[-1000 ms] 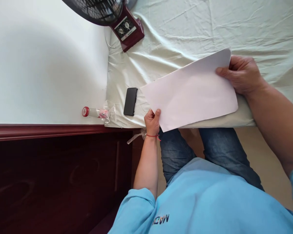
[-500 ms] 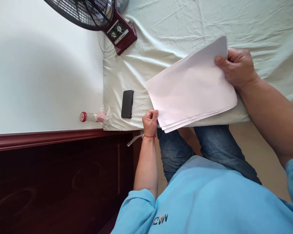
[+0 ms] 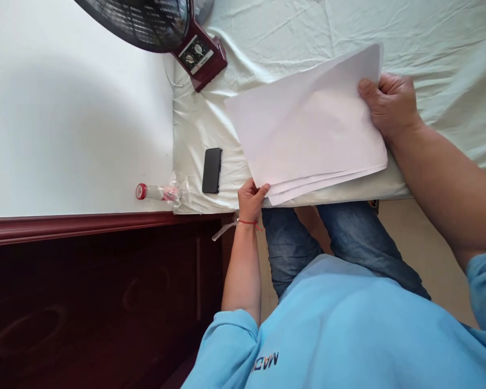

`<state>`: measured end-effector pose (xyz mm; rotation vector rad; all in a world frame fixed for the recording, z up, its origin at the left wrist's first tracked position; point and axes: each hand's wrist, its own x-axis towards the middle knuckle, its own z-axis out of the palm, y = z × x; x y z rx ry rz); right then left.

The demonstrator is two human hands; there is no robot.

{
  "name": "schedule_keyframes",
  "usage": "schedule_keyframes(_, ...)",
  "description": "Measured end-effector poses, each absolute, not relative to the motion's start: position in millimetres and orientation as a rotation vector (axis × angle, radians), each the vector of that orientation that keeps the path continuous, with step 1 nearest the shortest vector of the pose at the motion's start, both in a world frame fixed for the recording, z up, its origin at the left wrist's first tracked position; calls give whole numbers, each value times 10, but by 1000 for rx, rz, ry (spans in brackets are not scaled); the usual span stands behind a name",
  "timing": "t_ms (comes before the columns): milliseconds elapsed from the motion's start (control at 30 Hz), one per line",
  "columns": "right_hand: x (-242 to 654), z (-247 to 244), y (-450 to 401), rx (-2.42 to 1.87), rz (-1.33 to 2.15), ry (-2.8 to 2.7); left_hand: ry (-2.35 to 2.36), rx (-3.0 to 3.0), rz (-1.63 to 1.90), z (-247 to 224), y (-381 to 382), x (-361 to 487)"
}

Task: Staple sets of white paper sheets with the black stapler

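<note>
Several white sheets of paper [image 3: 308,124] are held slightly fanned above the cloth-covered surface, their near edges offset from one another. My left hand [image 3: 251,199] pinches their near left corner between thumb and fingers; a red string bracelet circles that wrist. At the right edge, my right hand [image 3: 393,105] grips the papers with its thumb on top and its fingers hidden underneath. Faint print shows on a lower sheet near the left corner. A black phone [image 3: 212,170] lies on the cloth to the left of the papers.
A dark red fan [image 3: 204,59] stands at the back left. A clear bottle with a red cap [image 3: 141,191] lies in crinkled plastic by the left edge. The pale green cloth [image 3: 449,43] is wrinkled. Dark red wood panelling [image 3: 97,292] runs below the white wall.
The papers have shifted away from my body and their far left corner has swung farther out to the left. Both hands keep hold, and the right hand has moved slightly away from me.
</note>
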<state>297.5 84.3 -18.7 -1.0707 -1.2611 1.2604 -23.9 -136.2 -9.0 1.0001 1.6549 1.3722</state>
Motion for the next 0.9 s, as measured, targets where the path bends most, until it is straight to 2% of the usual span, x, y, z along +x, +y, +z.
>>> schedule_keyframes(367,2952,-151,853,-1076,1225,-1229,1754,929,1403,-129,-1330,-261)
schedule_keyframes(600,2938,-55,801,-1112,1264,-1201,1609,1005,1314,-49,-1353,-243)
schedule_keyframes(900,2961,-72,815,-1077,1252,-1215,1638,936,1401,-115,-1317,-256)
